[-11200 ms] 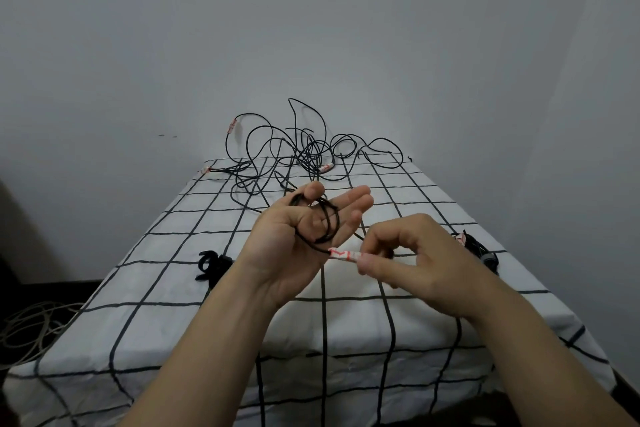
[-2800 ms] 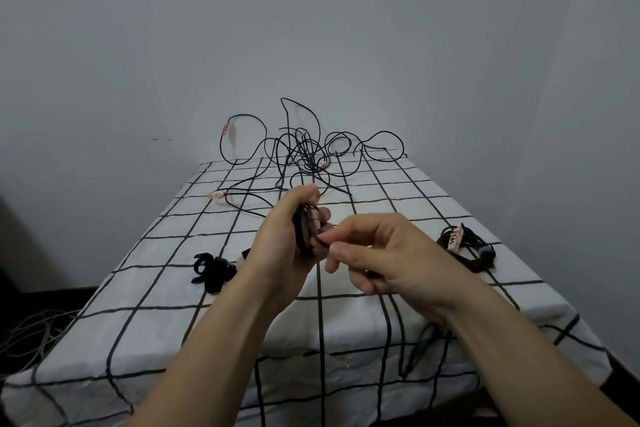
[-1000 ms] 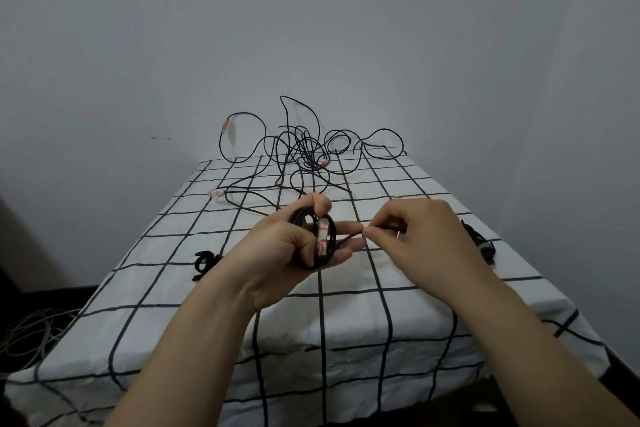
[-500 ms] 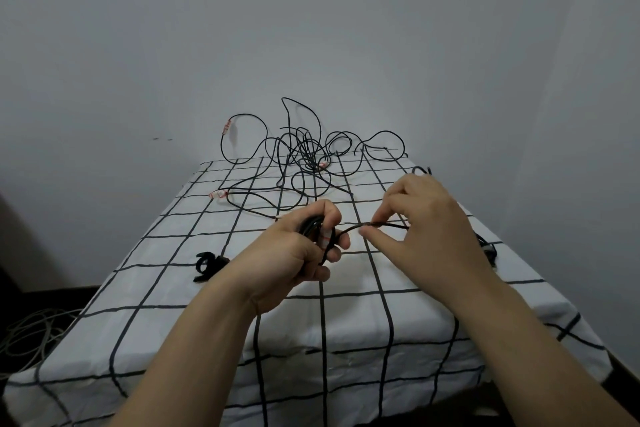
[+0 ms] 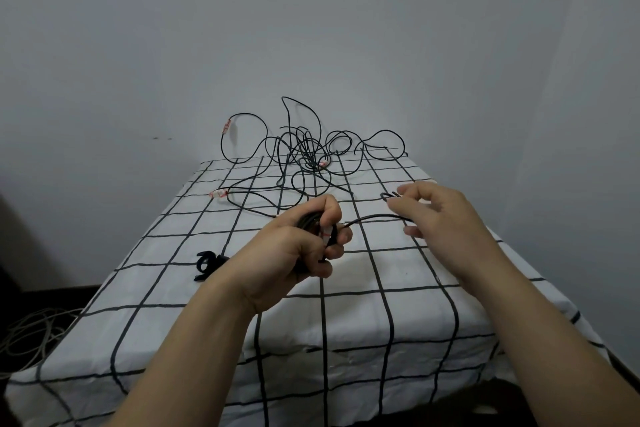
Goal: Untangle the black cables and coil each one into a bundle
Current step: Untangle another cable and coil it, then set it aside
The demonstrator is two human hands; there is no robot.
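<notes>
Our left hand [image 5: 294, 250] clenches the coil [image 5: 308, 220] above the table's [image 5: 381, 305] middle so its loops cannot spring apart, while our right hand's [image 5: 446, 215] loose fingers meet the free tail [image 5: 370, 218] (pinched or not, we cannot tell), the tangle [image 5: 304, 152] lying at the far edge.

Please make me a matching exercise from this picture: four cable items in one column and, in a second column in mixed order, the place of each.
1. coiled bundle
2. loose strand
3. cable tangle
4. small black bundle

A. at the far end of the table
B. runs from the left hand to the right hand
C. gripped in the left hand
D. on the table, left of the left wrist

Pairs: 1-C, 2-B, 3-A, 4-D
</notes>
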